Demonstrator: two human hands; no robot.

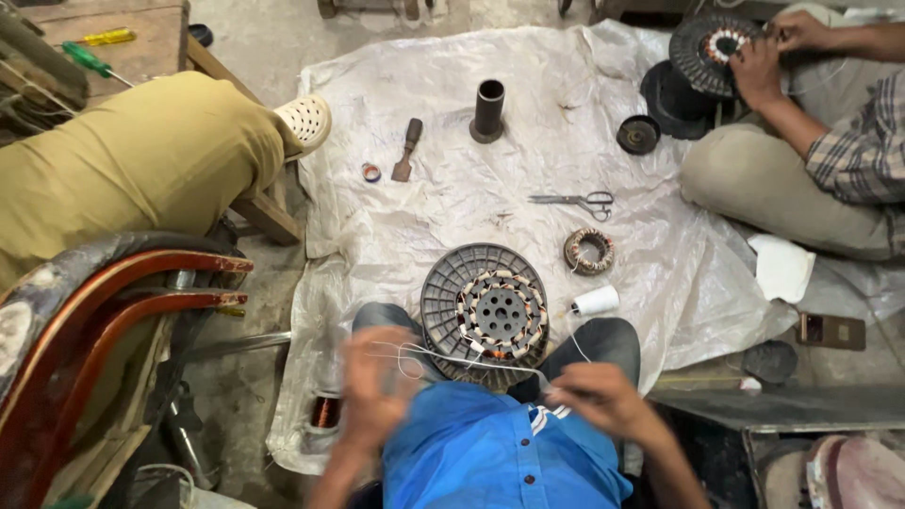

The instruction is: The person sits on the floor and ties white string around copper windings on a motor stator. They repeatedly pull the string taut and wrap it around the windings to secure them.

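Note:
A round grey fan motor stator (485,313) with copper windings rests between my knees on a white plastic sheet (452,113). My left hand (374,386), blurred, pinches one end of a white thread (471,358). My right hand (600,396) grips the other end, and the thread stretches taut between them over the stator's near edge. A white thread spool (596,301) lies just right of the stator.
On the sheet lie scissors (575,201), a small wound coil (589,251), a dark metal tube (488,110), a wooden-handled tool (407,149) and a tape roll (371,172). Another person (830,141) sits at the right handling a second stator (709,49). A leg in khaki trousers (141,151) is at the left.

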